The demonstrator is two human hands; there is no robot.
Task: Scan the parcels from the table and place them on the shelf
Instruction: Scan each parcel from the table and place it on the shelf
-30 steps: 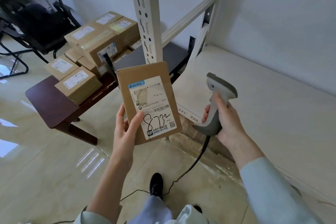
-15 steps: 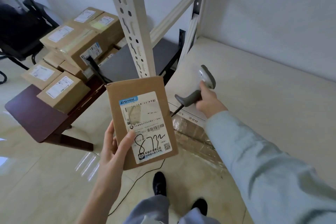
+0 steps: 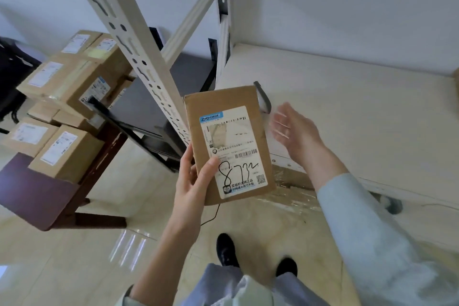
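Right hand has let go of the barcode scanner: fingers now spread and loose, palm up, motion-blurred, holding nothing. The scanner lies on the shelf board just behind the parcel's top right corner, mostly hidden by it (only a grey sliver shows, so I can't say how it rests). Its cable hangs down to the floor below the parcel.

Left hand pinches the flat cardboard parcel at its lower left edge, thumb on the label face, fingers behind. The parcel is held upright in the air in front of the shelf edge, label toward the camera, "8732" handwritten on it. It is not on the shelf yet.

Versus a second ago: the right hand then gripped the scanner by its handle near the parcel; half a second ago it was reaching out to the shelf with it. Now the scanner is down and the hand is coming back empty. The parcel sits about the same in the left hand's grip throughout.

Read: the scan step for this parcel looks done and placing is next, probably with the right hand coming in to help or take over.

The other parcels are stacked on the dark table to the left, several to go.
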